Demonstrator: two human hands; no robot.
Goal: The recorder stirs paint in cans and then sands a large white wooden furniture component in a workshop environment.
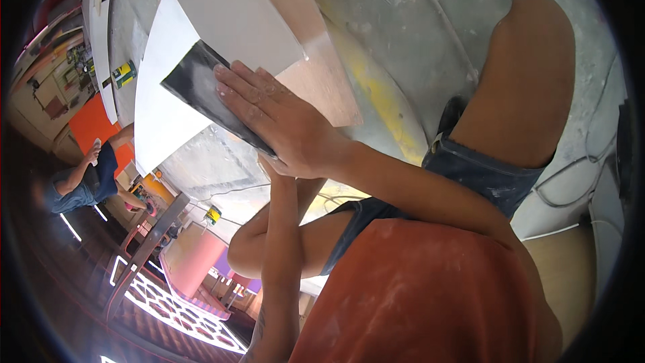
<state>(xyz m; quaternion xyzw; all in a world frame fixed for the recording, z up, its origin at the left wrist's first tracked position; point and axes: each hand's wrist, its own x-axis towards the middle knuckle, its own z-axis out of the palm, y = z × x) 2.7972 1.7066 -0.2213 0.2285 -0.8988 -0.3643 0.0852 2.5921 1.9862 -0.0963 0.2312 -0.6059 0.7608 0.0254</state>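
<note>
My right hand (285, 121) presses on a dark rectangular sheet of sandpaper (191, 77), dusted with white. The fingers lie stretched along its top, close together, and the thumb sits by its near edge. Beneath the sandpaper is a large angular panel (168, 33) with a white face, a grey face (235, 13) and a wood-coloured side (332, 87). My left hand (274, 165) reaches up to the near end of the sandpaper, below my right hand. Its fingers are mostly hidden there, so I cannot tell what they grip.
The grey floor (396, 10) has yellow stains and dust. Cables (571, 175) lie at right. Small yellow-and-black tins (124, 74) and a long white strip (101, 47) lie at left. Another person (87, 178) is at far left. My bent bare leg (524, 87) is at right.
</note>
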